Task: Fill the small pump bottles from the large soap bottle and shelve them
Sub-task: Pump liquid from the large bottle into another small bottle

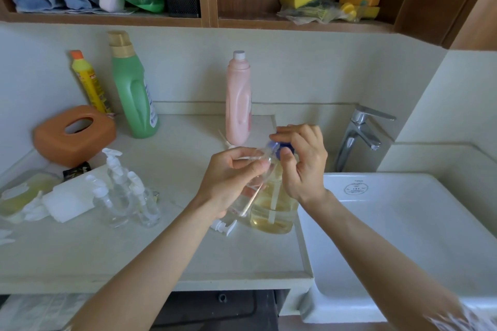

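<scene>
Left hand [231,183] gripping small pump bottle [248,191], right hand [301,161] on large soap bottle [274,209] pump

The large soap bottle [273,212] is clear glossy plastic, like the small pump bottles [122,196] beside it. The counter [134,250] looks smooth, matt stone. The faucet [359,137] is shiny metal, the shelf [107,20] wood-grained.

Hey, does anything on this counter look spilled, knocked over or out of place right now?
No spill shows. One loose white pump head lies on its side on the counter beside the large soap bottle, off its bottle. The small pump bottles stand upright.
</scene>
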A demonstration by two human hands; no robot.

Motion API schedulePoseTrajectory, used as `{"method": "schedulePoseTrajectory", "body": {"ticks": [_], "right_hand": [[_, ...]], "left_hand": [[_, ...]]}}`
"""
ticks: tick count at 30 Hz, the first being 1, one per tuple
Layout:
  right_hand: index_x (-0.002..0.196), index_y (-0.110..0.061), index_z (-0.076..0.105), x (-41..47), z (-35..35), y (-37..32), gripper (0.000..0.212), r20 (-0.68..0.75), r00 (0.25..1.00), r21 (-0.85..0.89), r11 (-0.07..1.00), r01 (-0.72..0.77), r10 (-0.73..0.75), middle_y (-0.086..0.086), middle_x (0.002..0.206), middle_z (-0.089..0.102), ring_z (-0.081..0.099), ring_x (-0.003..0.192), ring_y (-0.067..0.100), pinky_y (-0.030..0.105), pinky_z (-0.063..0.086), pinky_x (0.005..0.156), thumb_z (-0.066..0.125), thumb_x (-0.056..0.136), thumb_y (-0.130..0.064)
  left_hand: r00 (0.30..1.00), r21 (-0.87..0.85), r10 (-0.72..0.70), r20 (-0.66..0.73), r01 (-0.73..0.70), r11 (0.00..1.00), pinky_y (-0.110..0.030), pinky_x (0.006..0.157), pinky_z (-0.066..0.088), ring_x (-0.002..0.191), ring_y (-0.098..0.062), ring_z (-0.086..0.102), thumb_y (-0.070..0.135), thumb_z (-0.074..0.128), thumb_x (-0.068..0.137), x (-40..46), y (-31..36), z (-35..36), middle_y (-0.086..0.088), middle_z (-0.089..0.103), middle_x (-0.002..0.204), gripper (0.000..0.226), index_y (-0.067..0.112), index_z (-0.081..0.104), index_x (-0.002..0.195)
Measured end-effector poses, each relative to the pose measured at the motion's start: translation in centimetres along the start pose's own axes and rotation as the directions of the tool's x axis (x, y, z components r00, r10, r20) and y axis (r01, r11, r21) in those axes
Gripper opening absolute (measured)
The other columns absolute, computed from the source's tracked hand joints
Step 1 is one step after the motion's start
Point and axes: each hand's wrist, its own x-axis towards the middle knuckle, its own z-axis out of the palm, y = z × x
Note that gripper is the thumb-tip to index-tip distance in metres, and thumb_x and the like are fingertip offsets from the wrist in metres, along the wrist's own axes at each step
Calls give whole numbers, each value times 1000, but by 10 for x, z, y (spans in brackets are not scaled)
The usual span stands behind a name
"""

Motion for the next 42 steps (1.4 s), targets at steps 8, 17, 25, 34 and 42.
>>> {"method": "schedulePoseTrajectory", "body": {"ticks": [8, 17, 25, 34, 42], "right_hand": [[98, -5, 72, 17, -11, -3, 48, 57, 997, 12, 999, 42, -42, 2, 102, 67, 59, 96, 22, 18, 37, 91, 33, 100, -34], [104, 8, 64, -3, -3, 4, 55, 25, 991, 28, 991, 132, -133, 15, 110, 62, 52, 113, 24, 34, 36, 104, 32, 99, -36], [85, 0, 72, -1, 2, 3, 36, -71, 997, 21, 1000, 15, -13, 10, 89, 70, 58, 92, 25, 22, 42, 87, 38, 74, -2], [100, -3, 69, 17, -17, 1, 47, 104, 989, -28, 993, 112, -108, 4, 108, 66, 58, 98, 24, 22, 36, 92, 33, 98, -33], [96, 6, 65, 7, -7, 0, 39, 61, 994, 20, 996, 90, -91, 14, 104, 64, 56, 103, 29, 36, 43, 91, 41, 85, -22]], "left_hand": [[997, 38, 52, 60, -55, 998, -34, 67, 56, 66, -13, 65, 27, 71, 70, -1, 20, -2, -2, 70, 75, 39, 5, 69, 102], [984, 32, 57, 168, -63, 997, -27, 55, 52, 64, -12, 66, 41, 58, 82, -7, 18, -5, 6, 72, 91, 35, 29, 68, 113], [996, 25, -83, 30, 82, 996, -23, 45, 46, 47, -21, 61, 23, 69, 81, 0, 7, -2, -14, 71, 93, 12, 18, 62, 89], [995, -84, -48, 91, 56, 995, -29, 56, 52, 64, -24, 67, 34, 78, 70, -1, 21, -7, -5, 73, 91, 34, 19, 68, 98], [998, -87, -42, 43, 45, 995, -30, 57, 47, 60, -23, 65, 38, 69, 74, -1, 17, -3, -4, 73, 85, 17, 29, 76, 87]]}}
